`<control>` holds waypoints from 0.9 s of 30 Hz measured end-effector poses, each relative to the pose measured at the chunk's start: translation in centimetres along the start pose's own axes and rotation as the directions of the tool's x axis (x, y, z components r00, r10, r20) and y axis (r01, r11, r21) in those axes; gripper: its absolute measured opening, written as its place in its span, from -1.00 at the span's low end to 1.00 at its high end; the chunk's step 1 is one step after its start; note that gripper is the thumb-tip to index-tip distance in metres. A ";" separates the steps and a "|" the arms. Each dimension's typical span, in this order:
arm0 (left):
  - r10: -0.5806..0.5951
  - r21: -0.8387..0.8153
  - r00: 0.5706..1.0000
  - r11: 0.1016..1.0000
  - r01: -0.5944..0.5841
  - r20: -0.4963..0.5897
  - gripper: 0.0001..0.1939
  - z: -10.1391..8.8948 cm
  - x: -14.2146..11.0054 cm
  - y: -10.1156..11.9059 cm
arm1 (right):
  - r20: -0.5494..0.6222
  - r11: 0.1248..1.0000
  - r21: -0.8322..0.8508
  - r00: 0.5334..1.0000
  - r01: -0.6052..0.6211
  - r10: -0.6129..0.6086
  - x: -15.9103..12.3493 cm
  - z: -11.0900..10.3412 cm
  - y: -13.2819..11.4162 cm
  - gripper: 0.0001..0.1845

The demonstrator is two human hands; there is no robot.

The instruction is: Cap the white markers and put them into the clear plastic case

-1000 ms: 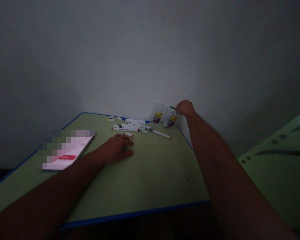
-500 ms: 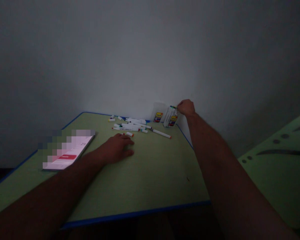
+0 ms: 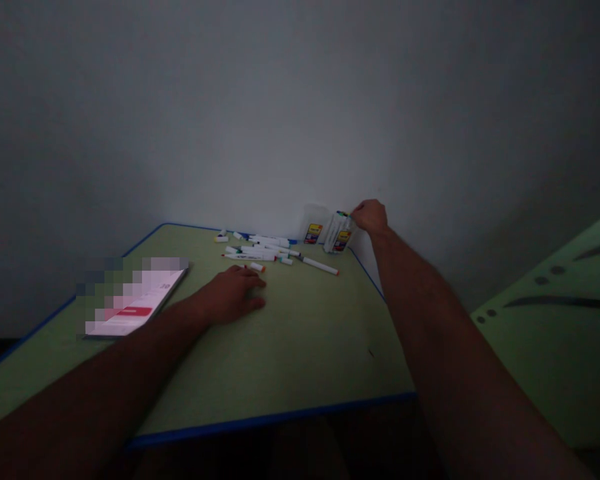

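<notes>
My left hand (image 3: 233, 294) lies on the table with its fingers stretched out and apart. Just beyond its fingertips is a loose orange-ended cap (image 3: 257, 267). At the back right corner stands a clear case (image 3: 338, 233) holding several white markers upright. My right hand (image 3: 371, 215) is at the top right of this case, fingers pinched at its upper edge; whatever they grip is too small and dark to name. Left of it, against the wall, a second clear case (image 3: 314, 225) with a yellow and red label stands upright. Several white markers (image 3: 260, 252) lie in a loose pile nearby.
The green table (image 3: 300, 347) has a blue edge. On its left lies a tablet or similar screen (image 3: 135, 313), lit and partly blurred out. A single marker (image 3: 320, 265) lies right of the pile. Behind stands a wall; a green panel (image 3: 555, 360) rises at the right.
The view has shifted slightly. My right hand remains pinched at the top of the marker case, and my left hand still rests flat on the table.
</notes>
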State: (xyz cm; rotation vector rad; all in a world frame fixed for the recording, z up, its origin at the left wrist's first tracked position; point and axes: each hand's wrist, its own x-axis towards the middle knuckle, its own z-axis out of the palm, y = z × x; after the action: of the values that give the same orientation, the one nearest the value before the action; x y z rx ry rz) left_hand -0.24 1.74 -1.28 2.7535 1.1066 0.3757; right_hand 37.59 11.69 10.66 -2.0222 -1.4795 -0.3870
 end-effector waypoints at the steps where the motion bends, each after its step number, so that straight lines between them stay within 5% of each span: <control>1: 0.009 0.003 1.000 1.000 -0.009 -0.003 -0.50 0.0 0.0 0.0 | -0.007 1.000 0.008 1.000 -0.016 0.016 -0.1 -0.1 0.0 -0.79; 9: 0.019 0.010 1.000 1.000 -0.019 -0.008 -0.50 0.0 0.0 0.1 | -0.097 0.986 0.156 0.993 -0.052 0.068 -2.8 -0.1 -1.7 -0.76; 16: -0.008 -0.030 1.000 1.000 0.008 0.025 -0.56 -1.0 -0.1 0.2 | 0.121 0.910 0.382 0.985 -0.160 0.123 -10.2 1.8 -4.3 -0.80; 19: -0.142 -0.041 0.990 0.989 0.142 -0.010 -0.62 -1.8 -0.3 0.2 | 0.166 0.889 0.416 0.977 -0.191 0.132 -12.6 2.4 -5.0 -0.81; 23: -0.360 -0.078 0.922 0.933 0.352 -0.140 -0.65 -2.7 -0.6 -0.4 | 0.154 0.876 0.448 0.980 -0.181 0.124 -14.1 3.3 -4.5 -0.77; 27: -0.409 -0.040 0.890 0.911 0.410 -0.199 -0.66 -3.0 -0.7 -1.4 | 0.111 0.891 0.428 0.987 -0.150 0.113 -14.1 3.9 -2.2 -0.79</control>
State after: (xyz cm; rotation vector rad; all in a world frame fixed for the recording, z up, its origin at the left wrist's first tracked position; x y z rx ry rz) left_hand -2.50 2.34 1.10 2.4277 1.6943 0.6027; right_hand 30.39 3.83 0.45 -1.7750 -1.3240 0.0860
